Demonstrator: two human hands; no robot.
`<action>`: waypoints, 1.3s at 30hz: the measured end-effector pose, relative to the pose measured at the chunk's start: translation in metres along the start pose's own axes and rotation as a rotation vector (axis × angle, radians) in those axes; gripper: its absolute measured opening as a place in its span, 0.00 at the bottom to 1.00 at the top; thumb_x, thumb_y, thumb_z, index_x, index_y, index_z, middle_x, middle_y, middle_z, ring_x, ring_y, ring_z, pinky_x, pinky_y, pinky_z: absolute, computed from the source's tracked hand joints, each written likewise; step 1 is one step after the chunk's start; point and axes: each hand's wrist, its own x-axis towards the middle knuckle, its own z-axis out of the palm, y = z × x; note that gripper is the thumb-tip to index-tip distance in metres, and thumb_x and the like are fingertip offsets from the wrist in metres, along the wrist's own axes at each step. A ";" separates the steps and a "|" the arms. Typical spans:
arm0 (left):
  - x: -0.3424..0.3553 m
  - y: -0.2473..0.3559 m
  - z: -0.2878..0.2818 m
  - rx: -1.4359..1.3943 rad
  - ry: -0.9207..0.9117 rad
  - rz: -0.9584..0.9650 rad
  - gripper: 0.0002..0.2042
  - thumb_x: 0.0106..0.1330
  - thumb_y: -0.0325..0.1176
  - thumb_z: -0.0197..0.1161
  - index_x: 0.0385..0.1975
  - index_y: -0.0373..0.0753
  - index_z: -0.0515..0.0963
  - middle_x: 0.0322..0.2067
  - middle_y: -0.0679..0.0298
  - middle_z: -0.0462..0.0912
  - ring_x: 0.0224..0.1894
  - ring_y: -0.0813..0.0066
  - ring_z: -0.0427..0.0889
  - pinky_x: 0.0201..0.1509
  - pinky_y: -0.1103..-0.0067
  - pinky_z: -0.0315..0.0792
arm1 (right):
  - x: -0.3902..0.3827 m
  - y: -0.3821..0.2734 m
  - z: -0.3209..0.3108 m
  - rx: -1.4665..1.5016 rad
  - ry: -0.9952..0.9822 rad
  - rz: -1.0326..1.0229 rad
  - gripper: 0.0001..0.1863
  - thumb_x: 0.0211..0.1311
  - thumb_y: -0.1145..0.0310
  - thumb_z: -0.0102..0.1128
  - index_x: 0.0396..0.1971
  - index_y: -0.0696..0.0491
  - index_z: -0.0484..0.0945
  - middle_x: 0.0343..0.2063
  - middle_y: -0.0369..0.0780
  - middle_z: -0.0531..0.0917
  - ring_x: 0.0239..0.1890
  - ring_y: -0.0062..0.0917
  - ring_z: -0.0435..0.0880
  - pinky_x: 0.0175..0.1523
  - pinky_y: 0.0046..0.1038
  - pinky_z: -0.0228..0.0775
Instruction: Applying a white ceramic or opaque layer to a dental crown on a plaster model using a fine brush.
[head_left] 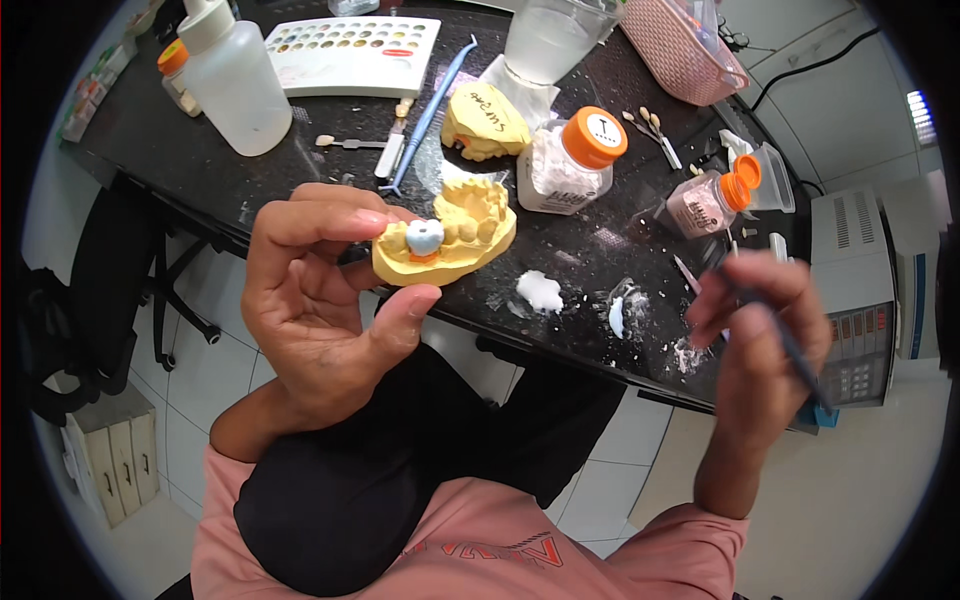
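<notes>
My left hand (325,310) pinches a yellow plaster dental model (435,268) at its left end, holding it up over the table's front edge. On this model sits a pale blue-white tooth crown (424,237), with an orange-red band beneath it. Over to the right, my right hand (765,350) is closed around a thin, dark-handled tool (797,360); motion blurs it, and its working tip cannot be made out. Between the hands, a mound of white paste or powder (540,291) and a smaller bluish-white smear (616,316) lie on the black tabletop (470,315).
Behind the model stand another yellow plaster model (486,122), an orange-lidded powder jar (565,172) and a water cup (555,45). A smaller jar (700,207) is near my right hand. Farther left are a blue double-ended instrument (432,112), a white palette (350,62) and a squeeze bottle (240,95).
</notes>
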 end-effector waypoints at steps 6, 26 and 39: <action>-0.004 -0.002 0.004 0.089 -0.059 0.045 0.22 0.50 0.15 0.68 0.43 0.34 0.66 0.42 0.53 0.70 0.47 0.65 0.79 0.49 0.76 0.80 | -0.031 0.026 0.007 0.145 -0.061 0.113 0.06 0.56 0.80 0.56 0.34 0.65 0.77 0.25 0.43 0.78 0.26 0.19 0.80 0.30 0.16 0.73; -0.007 -0.002 0.004 0.215 -0.070 0.079 0.23 0.48 0.24 0.75 0.40 0.39 0.68 0.35 0.62 0.70 0.41 0.68 0.77 0.44 0.78 0.73 | -0.031 0.032 0.009 0.129 0.017 0.195 0.04 0.54 0.82 0.57 0.31 0.63 0.75 0.26 0.41 0.79 0.26 0.18 0.80 0.32 0.17 0.73; -0.005 -0.004 0.004 0.209 -0.071 0.134 0.24 0.43 0.19 0.75 0.38 0.38 0.69 0.35 0.60 0.73 0.41 0.65 0.81 0.45 0.76 0.79 | -0.030 0.031 0.012 0.143 0.000 0.185 0.05 0.54 0.82 0.57 0.31 0.63 0.74 0.27 0.43 0.79 0.25 0.18 0.80 0.30 0.17 0.74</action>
